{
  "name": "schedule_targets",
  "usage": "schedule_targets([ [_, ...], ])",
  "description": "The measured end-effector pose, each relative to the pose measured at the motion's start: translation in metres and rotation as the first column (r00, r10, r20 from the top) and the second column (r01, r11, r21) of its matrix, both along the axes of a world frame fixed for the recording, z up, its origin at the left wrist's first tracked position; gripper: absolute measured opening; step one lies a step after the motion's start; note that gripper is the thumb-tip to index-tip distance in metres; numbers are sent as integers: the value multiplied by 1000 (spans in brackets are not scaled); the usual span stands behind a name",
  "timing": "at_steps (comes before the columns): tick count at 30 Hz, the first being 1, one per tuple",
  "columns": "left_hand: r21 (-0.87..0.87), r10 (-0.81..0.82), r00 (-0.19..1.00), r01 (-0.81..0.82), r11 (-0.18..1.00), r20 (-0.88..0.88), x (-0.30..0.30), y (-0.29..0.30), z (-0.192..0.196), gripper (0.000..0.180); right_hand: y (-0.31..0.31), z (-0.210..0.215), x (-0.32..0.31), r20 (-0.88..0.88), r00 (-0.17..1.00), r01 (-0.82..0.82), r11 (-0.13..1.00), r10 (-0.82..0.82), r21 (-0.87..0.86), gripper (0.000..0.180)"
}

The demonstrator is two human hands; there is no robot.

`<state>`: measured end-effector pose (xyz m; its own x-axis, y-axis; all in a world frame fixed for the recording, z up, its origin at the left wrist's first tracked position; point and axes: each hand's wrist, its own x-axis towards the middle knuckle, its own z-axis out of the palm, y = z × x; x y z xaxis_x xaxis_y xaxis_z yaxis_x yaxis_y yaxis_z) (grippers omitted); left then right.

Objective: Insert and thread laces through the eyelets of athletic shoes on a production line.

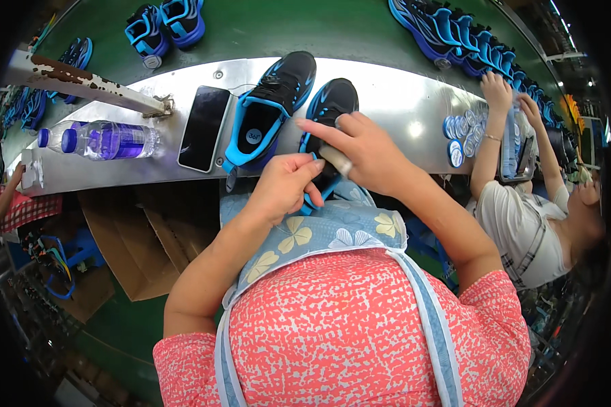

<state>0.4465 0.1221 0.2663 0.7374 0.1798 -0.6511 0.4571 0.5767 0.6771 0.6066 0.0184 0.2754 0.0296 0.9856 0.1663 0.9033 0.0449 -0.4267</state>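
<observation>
Head view: black-and-blue shoe [326, 112] at 12 o'clock on steel worktop [400, 95]; left hand [285, 183] fingers pinch its heel, right hand [360, 149] fingers grip a pale tool. Round blue label discs [458, 132] at 3 o'clock; bottles [105, 139] at 9.

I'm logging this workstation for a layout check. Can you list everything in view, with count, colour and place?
shoe in hand: 1, black and blue, on the metal shelf edge, under both hands
second shoe: 1, black and blue, on the shelf just left of it
phone: 1, black, flat on the shelf
water bottles: 2, clear with blue caps, lying at the shelf's left
metal shelf: 1, silver
green belt: 1, behind the shelf, carrying more blue shoes
round blue items: several, at the shelf's right
co-worker: 1, at right, arms raised
cardboard: brown, below the shelf
left hand: on the shoe's heel
right hand: on the shoe, holding a small pale object
</observation>
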Motion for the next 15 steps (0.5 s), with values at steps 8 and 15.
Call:
schedule_targets([
  [8,2,-4,999,4,1000,37,0,3,-6,21,3,-1,0,25,1000,9,989,-13,148,54],
  [15,-2,5,1000,-5,1000,14,0,0,-2,22,4,4,-2,-29,996,84,995,-83,53,58],
])
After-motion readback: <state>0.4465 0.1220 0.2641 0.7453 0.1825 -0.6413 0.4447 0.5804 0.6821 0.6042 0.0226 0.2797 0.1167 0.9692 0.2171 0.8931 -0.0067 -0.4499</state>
